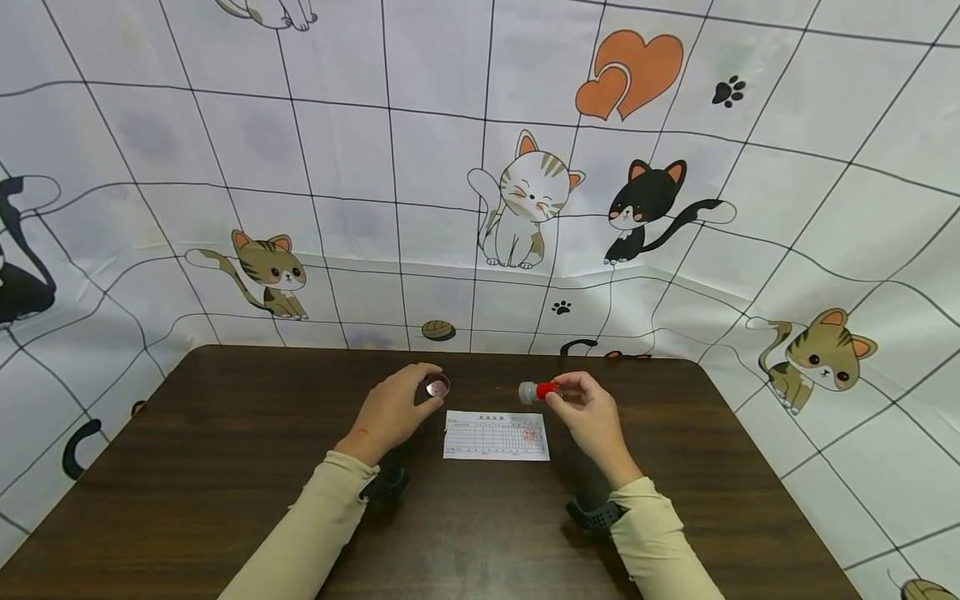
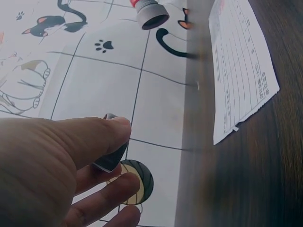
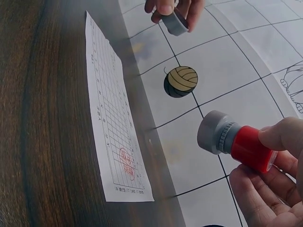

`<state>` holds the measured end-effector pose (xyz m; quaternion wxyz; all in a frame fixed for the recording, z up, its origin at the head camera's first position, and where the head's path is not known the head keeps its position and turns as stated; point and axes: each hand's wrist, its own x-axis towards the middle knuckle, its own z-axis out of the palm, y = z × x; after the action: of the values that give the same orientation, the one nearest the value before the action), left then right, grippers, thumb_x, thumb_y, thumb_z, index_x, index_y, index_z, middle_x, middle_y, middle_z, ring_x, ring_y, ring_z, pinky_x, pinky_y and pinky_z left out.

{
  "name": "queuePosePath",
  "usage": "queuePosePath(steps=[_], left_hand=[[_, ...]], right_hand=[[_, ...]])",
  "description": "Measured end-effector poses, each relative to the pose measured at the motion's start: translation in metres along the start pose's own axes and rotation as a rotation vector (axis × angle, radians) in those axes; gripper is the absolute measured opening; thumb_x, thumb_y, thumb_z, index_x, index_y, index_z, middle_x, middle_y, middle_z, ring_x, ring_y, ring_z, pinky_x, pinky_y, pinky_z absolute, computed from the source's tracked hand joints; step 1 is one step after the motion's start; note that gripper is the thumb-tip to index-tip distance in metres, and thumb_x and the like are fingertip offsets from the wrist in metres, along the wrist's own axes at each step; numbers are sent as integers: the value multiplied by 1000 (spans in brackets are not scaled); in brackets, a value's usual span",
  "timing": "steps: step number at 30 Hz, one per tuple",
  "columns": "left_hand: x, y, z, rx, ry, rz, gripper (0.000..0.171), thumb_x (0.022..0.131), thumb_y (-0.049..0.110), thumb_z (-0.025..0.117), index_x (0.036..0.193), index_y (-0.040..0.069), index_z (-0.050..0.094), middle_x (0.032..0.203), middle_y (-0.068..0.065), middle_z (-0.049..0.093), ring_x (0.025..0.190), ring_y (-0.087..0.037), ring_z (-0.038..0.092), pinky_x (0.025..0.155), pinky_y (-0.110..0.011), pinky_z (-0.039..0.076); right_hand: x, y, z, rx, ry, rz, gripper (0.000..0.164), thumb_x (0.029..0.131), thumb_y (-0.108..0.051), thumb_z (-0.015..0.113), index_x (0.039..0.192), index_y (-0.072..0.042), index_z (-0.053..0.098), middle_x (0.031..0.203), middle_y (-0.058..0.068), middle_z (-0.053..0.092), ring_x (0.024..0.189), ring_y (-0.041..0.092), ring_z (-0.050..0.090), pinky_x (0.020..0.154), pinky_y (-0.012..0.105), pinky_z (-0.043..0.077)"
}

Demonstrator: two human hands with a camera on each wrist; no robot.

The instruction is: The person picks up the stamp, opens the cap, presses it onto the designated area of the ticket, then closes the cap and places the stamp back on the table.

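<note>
My right hand point(image 1: 594, 417) pinches the red handle of a stamp point(image 3: 251, 146) between thumb and fingers, held sideways above the table with its grey round end toward the left. Over to the left, my left hand point(image 1: 393, 408) holds a small round grey cap point(image 1: 437, 386) by its edge, its hollow side showing in the head view. Between and just below the hands, a white printed form point(image 1: 480, 437) lies on the table. Red stamp marks point(image 3: 127, 163) show near one end of its ruled grid.
The dark brown wooden table point(image 1: 480, 525) reaches back to a wall sheet point(image 1: 435, 167) printed with grid lines and cartoon cats. A dark band point(image 1: 596, 515) sits on the right wrist, and another point(image 1: 386, 483) on the left.
</note>
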<state>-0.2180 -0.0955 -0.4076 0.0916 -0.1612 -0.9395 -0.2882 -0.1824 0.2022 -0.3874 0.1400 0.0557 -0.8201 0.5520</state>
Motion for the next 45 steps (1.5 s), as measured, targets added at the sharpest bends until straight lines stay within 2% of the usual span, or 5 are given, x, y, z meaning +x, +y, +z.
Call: queuePosePath(steps=[8,16,28,36,45], left_hand=[[-1,5,1,2,11,18,42,96,23,77,135,12,65,127,-6,69,110,-22,68,92,-47,57],[-1,6,2,0,24,48,40,96,25,77,133,13,66,118,-3,68,95,-16,64,81,-38,57],[-2,7,3,2,39,92,42,97,27,75,136,16,66,120,-3,63,89,-14,62,75,-34,56],[-4,9,1,7,27,106,50,99,29,72,146,18,61,117,-4,61,81,-12,58,68,-31,51],[-4,10,1,3,22,85,47,93,30,80,133,11,66,125,-7,63,94,-18,66,79,-38,59]], right_hand=[[1,2,3,-12,-4,-4,25,92,4,74,114,11,64,111,28,69,103,39,70,85,28,60],[11,36,8,-22,-1,-6,28,93,-6,78,118,1,67,113,20,72,103,32,71,90,35,59],[11,39,8,-63,-30,-56,26,95,-10,76,118,-4,67,108,13,74,98,23,70,82,22,57],[9,36,8,-53,-46,-79,35,97,-10,73,130,-2,69,109,15,73,98,24,68,81,15,53],[10,38,9,-17,-36,-86,30,92,-8,79,120,-2,73,112,17,73,98,30,72,86,26,59]])
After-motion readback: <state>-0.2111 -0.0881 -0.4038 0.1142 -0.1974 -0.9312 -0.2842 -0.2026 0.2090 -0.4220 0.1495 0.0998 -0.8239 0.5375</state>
